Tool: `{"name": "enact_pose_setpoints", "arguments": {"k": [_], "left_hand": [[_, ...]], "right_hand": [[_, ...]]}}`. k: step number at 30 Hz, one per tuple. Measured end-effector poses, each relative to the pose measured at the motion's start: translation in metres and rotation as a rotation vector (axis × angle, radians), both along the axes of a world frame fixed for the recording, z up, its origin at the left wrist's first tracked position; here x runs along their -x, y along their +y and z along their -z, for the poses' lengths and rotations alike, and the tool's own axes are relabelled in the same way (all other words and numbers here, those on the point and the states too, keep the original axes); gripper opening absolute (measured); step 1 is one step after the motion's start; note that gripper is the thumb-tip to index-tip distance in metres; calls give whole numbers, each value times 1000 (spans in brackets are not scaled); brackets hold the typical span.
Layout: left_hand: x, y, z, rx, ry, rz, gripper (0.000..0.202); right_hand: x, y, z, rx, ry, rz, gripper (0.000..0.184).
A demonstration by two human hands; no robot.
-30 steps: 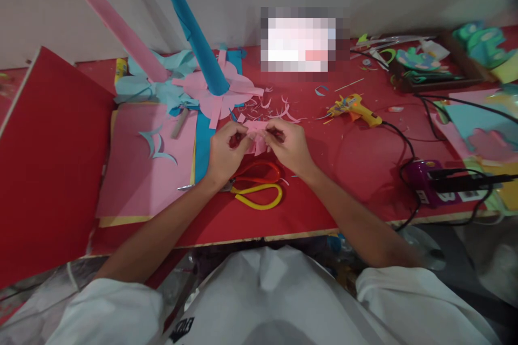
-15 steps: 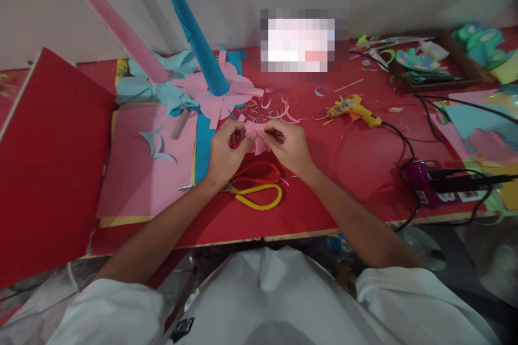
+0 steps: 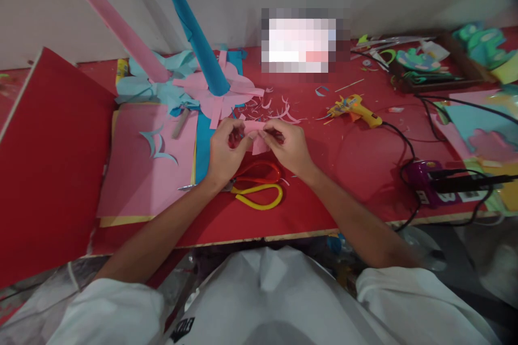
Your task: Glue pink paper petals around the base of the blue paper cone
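Note:
A small piece of pink paper (image 3: 260, 144) is pinched between the fingers of my left hand (image 3: 227, 150) and my right hand (image 3: 288, 144), both closed on it. Its lower part hangs as a flap beneath my thumbs; the fingers cover its sides. Below the hands lie scissors with one red and one yellow handle (image 3: 261, 206), their blades partly behind my left wrist. Just beyond the hands stands a blue paper tube (image 3: 198, 38) on a scalloped pink paper base (image 3: 238, 76) with strips across it. Thin pink paper scraps (image 3: 289, 110) are scattered nearby.
A yellow glue gun (image 3: 358, 110) lies to the right, its cable running to a purple box (image 3: 423, 180). Pink sheets (image 3: 137, 188) are stacked left beside a red board (image 3: 52, 172). A pink tube (image 3: 117, 21) leans behind. A dark tray (image 3: 441, 85) sits back right.
My hands stay in nearly the same place. The pink paper between them has shifted slightly, with its upper edge and hanging flap showing flatter.

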State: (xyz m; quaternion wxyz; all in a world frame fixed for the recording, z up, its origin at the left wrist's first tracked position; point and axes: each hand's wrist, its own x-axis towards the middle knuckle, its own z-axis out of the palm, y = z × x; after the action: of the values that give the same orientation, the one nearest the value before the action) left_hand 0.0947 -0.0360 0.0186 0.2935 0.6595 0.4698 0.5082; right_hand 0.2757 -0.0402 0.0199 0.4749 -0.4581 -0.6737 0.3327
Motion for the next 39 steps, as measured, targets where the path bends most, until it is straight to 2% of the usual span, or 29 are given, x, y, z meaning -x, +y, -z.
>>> {"name": "enact_pose_setpoints", "arguments": {"k": [7,11,16,30,39], "left_hand": [[0,0,1,11,-129,-71,45],[1,0,0,62,-149,-83,45],[1,0,0,49,-158,-97,47],[2,-5,-5,76,-150,8,50],[3,-5,-3,134,-120,-13,65]], "right_hand": [[-1,1,0,-7,20,23,50],[-1,1,-1,-19,34,20,50],[-1,1,-2,-6,19,23,50],[-2,2,3,-39,18,32,52],[0,1,1,-16,21,41,54]]}}
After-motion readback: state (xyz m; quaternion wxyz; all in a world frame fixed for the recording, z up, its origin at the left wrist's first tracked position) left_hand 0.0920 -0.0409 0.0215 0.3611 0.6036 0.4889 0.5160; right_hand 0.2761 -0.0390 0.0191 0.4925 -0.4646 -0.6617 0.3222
